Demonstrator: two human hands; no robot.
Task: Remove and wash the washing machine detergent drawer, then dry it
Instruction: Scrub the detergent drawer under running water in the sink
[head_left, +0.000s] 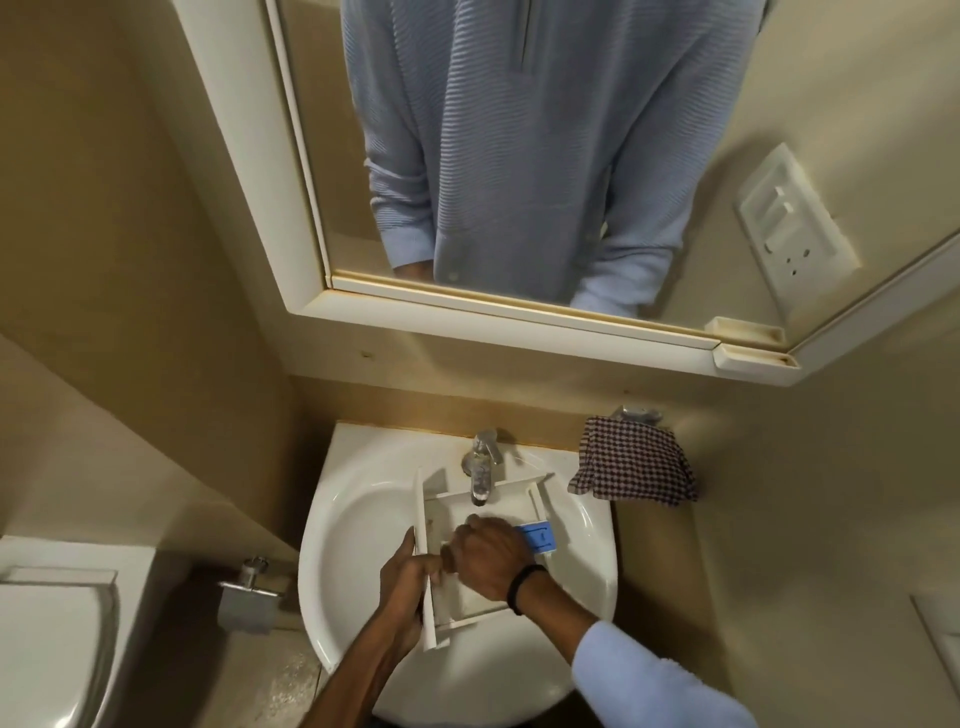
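Handling is judged easy: the white rigid plastic detergent drawer (483, 551), light but wet and slippery, lies in the white ceramic basin (353, 519) at lower centre. Its left wall is gripped by left hand (408, 584) fingers; right hand (491, 553) is curled inside, contents unseen.

I see a glossy white ceramic-looking sink (353, 525), smooth enough to catch the light along its bowl. The tap (482, 470) is polished metal, chrome bright. The detergent drawer (483, 597) reads as matt white plastic, with a blue plastic insert (540, 536) at one corner. My left hand (410, 587) grips its side wall; my right hand (488, 553) is closed inside it, and I can't tell what it holds. The checked cloth (636, 460) looks woven and soft. The paper holder (247, 597) seems brushed metal. The walls are matt, the mirror frame (467, 306) painted smooth.
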